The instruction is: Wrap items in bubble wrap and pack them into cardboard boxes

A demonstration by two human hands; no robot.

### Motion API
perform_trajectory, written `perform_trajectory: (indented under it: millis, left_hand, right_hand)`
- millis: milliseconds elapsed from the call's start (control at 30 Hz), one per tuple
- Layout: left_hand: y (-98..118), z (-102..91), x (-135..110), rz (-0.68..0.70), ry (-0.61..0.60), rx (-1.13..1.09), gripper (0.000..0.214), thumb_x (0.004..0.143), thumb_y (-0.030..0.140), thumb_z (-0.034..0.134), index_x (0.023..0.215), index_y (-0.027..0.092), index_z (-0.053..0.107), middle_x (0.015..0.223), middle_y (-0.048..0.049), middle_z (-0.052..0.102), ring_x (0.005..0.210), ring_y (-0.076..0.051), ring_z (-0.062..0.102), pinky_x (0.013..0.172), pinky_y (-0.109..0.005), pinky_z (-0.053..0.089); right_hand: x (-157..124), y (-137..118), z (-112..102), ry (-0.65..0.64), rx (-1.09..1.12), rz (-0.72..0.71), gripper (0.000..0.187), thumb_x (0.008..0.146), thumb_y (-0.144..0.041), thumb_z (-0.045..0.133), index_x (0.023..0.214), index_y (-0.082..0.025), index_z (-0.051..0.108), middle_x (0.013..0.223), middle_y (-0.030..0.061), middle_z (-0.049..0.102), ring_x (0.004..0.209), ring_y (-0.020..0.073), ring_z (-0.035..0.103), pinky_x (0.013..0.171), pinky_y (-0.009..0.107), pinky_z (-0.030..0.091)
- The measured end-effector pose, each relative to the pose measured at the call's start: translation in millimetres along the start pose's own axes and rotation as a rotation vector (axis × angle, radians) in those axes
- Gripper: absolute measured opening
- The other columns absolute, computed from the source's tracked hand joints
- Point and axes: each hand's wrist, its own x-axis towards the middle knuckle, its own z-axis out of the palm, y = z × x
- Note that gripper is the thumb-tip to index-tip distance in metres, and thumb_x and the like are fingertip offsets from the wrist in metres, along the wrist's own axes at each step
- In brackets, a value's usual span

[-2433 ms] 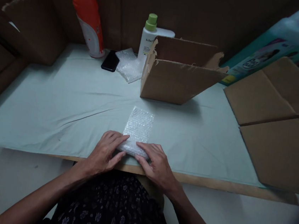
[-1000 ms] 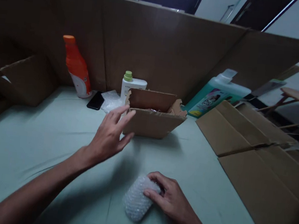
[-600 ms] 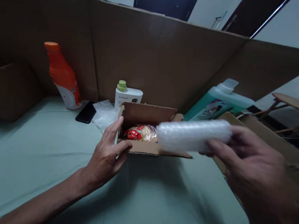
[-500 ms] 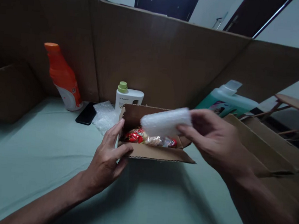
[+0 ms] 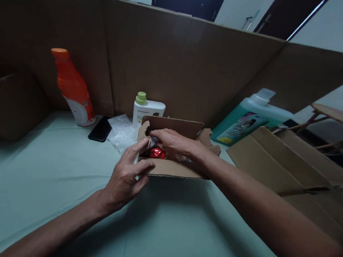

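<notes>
A small open cardboard box sits in front of me on the pale green cloth. My left hand grips its left side, thumb over the near flap and fingers at the left flap. Down inside the box is my right hand, palm down and fingers pointing left, partly hidden by the box wall. A bit of translucent bubble wrap shows under its fingers; most of the roll is hidden. Next to it lies a shiny red packet, and some clear wrapping peeks out under my right wrist.
Behind the box stand a white bottle with a green cap and flat bubble wrap. A black phone and an orange bottle are left. Right are a teal liquid bottle and cardboard boxes. Tall cardboard walls the back.
My right hand has moved left and down into the box with the white bubble wrap roll, which is now mostly out of sight. My left hand stays on the box's left side.
</notes>
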Motion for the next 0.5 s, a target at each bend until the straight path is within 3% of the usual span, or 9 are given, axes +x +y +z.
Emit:
perform_trajectory:
  millis: [67, 167, 267, 333, 400, 467, 500]
  left_hand:
    - [2.9, -1.1, -4.4, -0.048, 0.054, -0.011, 0.044, 0.084, 0.003, 0.060, 0.122, 0.025, 0.060, 0.160, -0.0136, 0.035, 0.143, -0.031, 0.046, 0.109, -0.053, 0.050]
    - [5.1, -8.2, -16.4, -0.143, 0.167, -0.025, 0.068, 0.089, 0.013, 0.063, 0.150, 0.028, 0.039, 0.164, -0.0167, 0.027, 0.146, -0.033, 0.041, 0.109, -0.053, 0.050]
    - [-2.5, -13.6, -29.7, -0.256, 0.188, -0.065, 0.080, 0.090, 0.020, 0.064, 0.158, 0.033, 0.024, 0.164, -0.0160, 0.027, 0.145, -0.034, 0.042, 0.107, -0.053, 0.051]
    - [-13.1, -9.7, -35.0, -0.363, 0.145, -0.119, 0.084, 0.089, 0.025, 0.064, 0.160, 0.034, 0.019, 0.163, -0.0157, 0.028, 0.143, -0.034, 0.045, 0.106, -0.053, 0.051]
    - [-25.4, 1.5, -34.4, -0.478, 0.079, -0.195, 0.087, 0.087, 0.031, 0.066, 0.160, 0.032, 0.018, 0.165, -0.0160, 0.027, 0.144, -0.035, 0.043, 0.108, -0.055, 0.049]
    - [-35.5, 16.8, -27.2, -0.562, 0.036, -0.277, 0.091, 0.083, 0.033, 0.068, 0.160, 0.028, 0.020, 0.166, -0.0169, 0.025, 0.148, -0.038, 0.037, 0.112, -0.058, 0.044]
    - [-38.4, 24.4, -21.5, -0.585, 0.028, -0.316, 0.092, 0.081, 0.033, 0.069, 0.160, 0.026, 0.021, 0.165, -0.0171, 0.027, 0.149, -0.038, 0.035, 0.114, -0.059, 0.041]
  right_hand:
    - [-23.1, -3.6, -5.2, 0.124, -0.033, -0.045, 0.040, 0.092, -0.021, 0.059, 0.132, -0.022, 0.060, 0.127, 0.0091, 0.068, 0.109, 0.0243, 0.066, 0.084, 0.032, 0.049]
    - [-91.6, -9.6, -7.5, 0.486, -0.100, 0.040, 0.049, 0.094, -0.027, 0.059, 0.143, -0.024, 0.052, 0.143, 0.0100, 0.059, 0.124, 0.0282, 0.060, 0.099, 0.044, 0.048]
    - [-171.7, -6.4, 16.3, 0.909, -0.007, 0.340, 0.030, 0.096, -0.039, 0.057, 0.121, -0.027, 0.068, 0.121, 0.0069, 0.072, 0.111, 0.0263, 0.067, 0.094, 0.043, 0.052]
    - [-201.2, 2.7, 47.3, 1.119, 0.135, 0.586, 0.023, 0.094, -0.041, 0.058, 0.105, -0.026, 0.072, 0.104, 0.0081, 0.075, 0.096, 0.0253, 0.070, 0.088, 0.043, 0.054]
    - [-198.1, 14.3, 81.1, 1.110, 0.333, 0.643, 0.037, 0.083, -0.046, 0.067, 0.113, -0.023, 0.069, 0.111, 0.0108, 0.074, 0.097, 0.0266, 0.070, 0.086, 0.044, 0.056]
    - [-169.0, 24.7, 106.8, 1.005, 0.543, 0.592, 0.060, 0.070, -0.050, 0.075, 0.121, -0.020, 0.064, 0.119, 0.0135, 0.073, 0.101, 0.0285, 0.070, 0.082, 0.042, 0.058]
    - [-150.8, 28.7, 114.6, 0.963, 0.636, 0.581, 0.062, 0.066, -0.051, 0.076, 0.117, -0.018, 0.065, 0.114, 0.0144, 0.074, 0.097, 0.0286, 0.071, 0.079, 0.041, 0.058]
